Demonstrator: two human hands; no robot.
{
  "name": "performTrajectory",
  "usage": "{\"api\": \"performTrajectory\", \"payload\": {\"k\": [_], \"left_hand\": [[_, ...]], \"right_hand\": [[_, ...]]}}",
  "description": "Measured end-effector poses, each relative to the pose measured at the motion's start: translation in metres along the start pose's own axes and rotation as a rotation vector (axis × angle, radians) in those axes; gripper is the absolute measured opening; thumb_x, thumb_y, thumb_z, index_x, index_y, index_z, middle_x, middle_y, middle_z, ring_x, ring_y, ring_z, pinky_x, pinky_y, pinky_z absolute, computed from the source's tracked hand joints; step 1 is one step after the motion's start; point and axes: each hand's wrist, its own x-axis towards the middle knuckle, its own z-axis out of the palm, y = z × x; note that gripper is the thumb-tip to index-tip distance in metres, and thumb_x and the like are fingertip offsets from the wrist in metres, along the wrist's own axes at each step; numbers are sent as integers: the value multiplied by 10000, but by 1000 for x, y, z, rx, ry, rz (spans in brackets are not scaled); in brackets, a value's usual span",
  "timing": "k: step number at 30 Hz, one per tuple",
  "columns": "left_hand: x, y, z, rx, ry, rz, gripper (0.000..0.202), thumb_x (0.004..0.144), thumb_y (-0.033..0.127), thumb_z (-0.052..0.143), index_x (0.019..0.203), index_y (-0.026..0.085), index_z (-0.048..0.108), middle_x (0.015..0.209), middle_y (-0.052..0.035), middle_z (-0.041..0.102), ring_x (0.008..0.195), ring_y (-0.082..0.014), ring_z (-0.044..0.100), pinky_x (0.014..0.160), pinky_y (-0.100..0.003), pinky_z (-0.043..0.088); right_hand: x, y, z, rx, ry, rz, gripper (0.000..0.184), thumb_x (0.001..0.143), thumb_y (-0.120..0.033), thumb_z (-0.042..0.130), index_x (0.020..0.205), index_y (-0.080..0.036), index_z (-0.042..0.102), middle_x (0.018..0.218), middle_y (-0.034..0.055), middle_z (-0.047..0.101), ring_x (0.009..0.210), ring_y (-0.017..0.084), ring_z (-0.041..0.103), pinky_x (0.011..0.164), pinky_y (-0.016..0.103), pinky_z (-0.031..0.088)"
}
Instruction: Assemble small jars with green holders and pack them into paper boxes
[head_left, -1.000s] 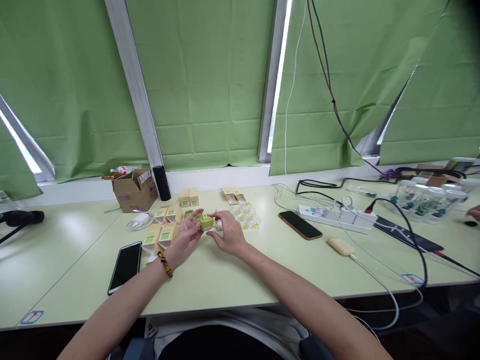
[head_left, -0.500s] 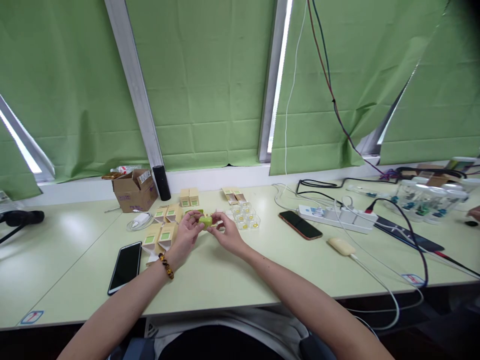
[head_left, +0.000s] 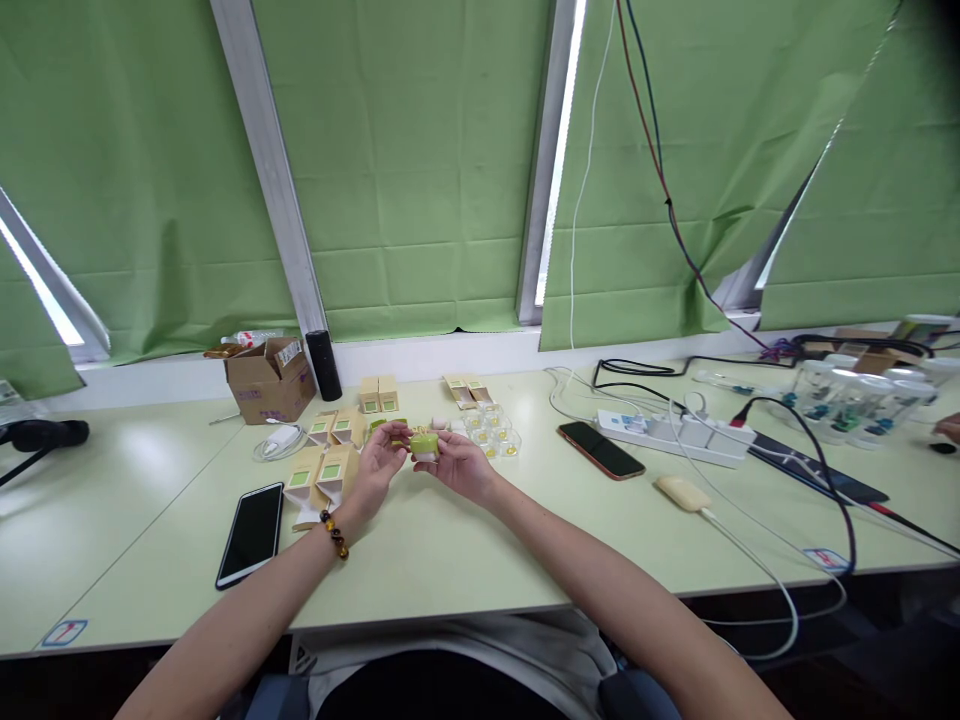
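Both hands meet above the pale green table (head_left: 465,560), pinching a small green object (head_left: 424,443) with a light base. My left hand (head_left: 381,466), with a bead bracelet on its wrist, holds its left side with curled fingers. From the right, my right hand (head_left: 462,464) cups and grips it. Several small tan boxes with green labels (head_left: 324,468) lie just left of the hands. A clear tray of small yellow pieces (head_left: 491,432) sits just behind the right hand.
A black phone (head_left: 250,533) lies at the left front, another phone (head_left: 599,449) to the right. A white power strip (head_left: 675,433) with cables, a yellow charger (head_left: 681,492), a cardboard box (head_left: 270,379), a black cylinder (head_left: 324,366) and clear containers (head_left: 855,397) line the back.
The green object has shifted a little to the right between my hands, and my right hand has turned palm-up under it. Nothing else on the table has moved.
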Motion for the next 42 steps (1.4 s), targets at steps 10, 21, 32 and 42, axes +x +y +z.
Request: {"api": "performTrajectory", "payload": {"k": [10, 21, 32, 42], "left_hand": [[-3, -1, 0, 266, -157, -36, 618, 839, 180, 795, 1427, 276, 631, 1480, -114, 622, 1393, -314, 550, 1153, -470, 434], [5, -6, -4, 141, 32, -191, 608, 765, 379, 923, 1290, 208, 668, 1348, -127, 680, 1182, -260, 662, 1037, -401, 520], [10, -12, -7, -12, 141, -192, 566, 781, 373, 929, 1266, 206, 690, 1234, -111, 733, 1111, -242, 719, 995, -381, 552], [6, -7, -5, -163, 108, -258, 571, 819, 390, 911, 1304, 198, 679, 1263, -112, 724, 1101, -213, 695, 942, -346, 567]], "right_hand": [[-1, 6, -1, 13, 74, 122, 316, 922, -401, 762, 1133, -221, 610, 977, 51, 761, 775, 223, 741, 697, 392, 614], [3, -36, -11, -790, 287, -4, 355, 953, -562, 628, 990, -210, 660, 757, 40, 738, 655, 194, 693, 585, 279, 476], [-15, -97, -43, -2036, 274, 270, 124, 682, -95, 805, 685, -215, 772, 834, 152, 767, 1020, 342, 658, 884, 414, 449], [-6, -94, -36, -1387, 117, -49, 193, 989, -347, 615, 919, -205, 725, 1027, 77, 705, 961, 221, 647, 873, 374, 534]]}}
